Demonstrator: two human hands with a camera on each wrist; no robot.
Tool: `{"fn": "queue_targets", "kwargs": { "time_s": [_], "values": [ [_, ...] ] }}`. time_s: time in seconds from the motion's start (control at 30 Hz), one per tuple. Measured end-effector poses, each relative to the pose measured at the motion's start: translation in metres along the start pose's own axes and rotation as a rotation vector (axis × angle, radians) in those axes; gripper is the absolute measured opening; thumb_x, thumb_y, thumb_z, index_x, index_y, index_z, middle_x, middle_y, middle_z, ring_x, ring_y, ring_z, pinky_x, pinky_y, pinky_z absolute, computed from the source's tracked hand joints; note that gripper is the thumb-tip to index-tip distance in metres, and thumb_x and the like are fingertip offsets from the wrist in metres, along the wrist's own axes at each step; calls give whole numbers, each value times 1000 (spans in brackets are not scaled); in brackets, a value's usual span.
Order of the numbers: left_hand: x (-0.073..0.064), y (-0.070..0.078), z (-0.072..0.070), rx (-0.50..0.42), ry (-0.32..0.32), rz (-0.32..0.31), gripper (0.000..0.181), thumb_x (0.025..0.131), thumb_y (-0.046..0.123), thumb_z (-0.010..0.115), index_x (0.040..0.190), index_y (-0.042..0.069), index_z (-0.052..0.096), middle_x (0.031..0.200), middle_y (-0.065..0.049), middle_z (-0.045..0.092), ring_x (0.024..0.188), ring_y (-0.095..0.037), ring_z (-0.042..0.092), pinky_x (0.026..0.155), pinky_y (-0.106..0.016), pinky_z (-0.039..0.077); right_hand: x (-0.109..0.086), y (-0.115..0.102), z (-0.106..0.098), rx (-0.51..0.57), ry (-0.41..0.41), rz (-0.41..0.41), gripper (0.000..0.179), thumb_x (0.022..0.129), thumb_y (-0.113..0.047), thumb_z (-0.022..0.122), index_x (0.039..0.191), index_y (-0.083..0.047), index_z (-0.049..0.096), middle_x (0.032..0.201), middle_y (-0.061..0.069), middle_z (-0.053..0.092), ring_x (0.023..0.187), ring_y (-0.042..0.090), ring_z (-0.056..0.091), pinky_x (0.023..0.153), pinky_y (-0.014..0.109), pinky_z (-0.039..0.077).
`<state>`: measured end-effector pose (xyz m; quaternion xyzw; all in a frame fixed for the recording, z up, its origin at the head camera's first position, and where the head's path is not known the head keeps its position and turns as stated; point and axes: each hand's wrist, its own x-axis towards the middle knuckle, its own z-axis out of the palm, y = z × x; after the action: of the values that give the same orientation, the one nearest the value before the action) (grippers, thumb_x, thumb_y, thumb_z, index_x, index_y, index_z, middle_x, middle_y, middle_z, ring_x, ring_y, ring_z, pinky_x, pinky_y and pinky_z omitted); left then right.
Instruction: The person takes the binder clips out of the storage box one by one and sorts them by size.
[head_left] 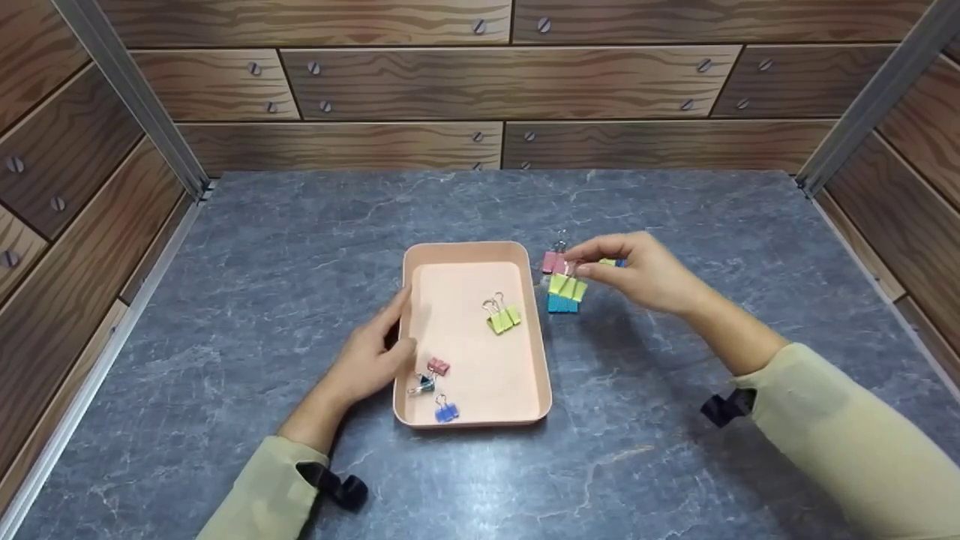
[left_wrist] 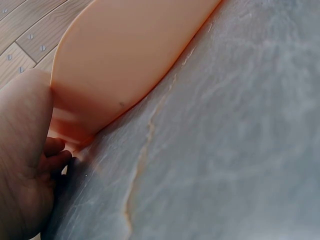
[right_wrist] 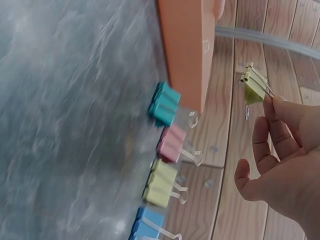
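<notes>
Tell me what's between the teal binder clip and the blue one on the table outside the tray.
A pink clip, next to the teal clip, then a yellow-green clip, next to the blue clip; the right wrist view shows this.

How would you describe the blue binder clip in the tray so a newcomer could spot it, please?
On the grey table, find the peach tray with the left hand at its side. Look inside, toward the near left corner. The blue binder clip lies closest to the near rim, its colour setting it apart from the pink binder clip and dark green binder clip beyond.
</notes>
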<state>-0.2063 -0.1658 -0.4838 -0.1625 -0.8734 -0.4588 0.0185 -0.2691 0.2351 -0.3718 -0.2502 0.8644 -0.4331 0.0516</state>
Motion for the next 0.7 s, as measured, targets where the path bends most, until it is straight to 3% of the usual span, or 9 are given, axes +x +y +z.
{"fn": "queue_targets", "kwargs": {
  "time_s": [0.3,0.7],
  "values": [
    [0,0,1,3,2,2,81,96,18,64,169,20,29,166,-18,38,152,-33,39,127,-44,29,-3,29,-16,40,32,96,28,104,-10,67,129,-2,75,126,15,74,100,14,70,82,21,60],
    [0,-1,0,6,7,-2,80,96,19,62,169,23,30,165,-15,42,151,-30,42,126,-43,32,-9,55,-25,-1,64,142,27,102,-10,71,127,-2,76,126,16,74,101,9,69,86,22,60]
  ]
}}
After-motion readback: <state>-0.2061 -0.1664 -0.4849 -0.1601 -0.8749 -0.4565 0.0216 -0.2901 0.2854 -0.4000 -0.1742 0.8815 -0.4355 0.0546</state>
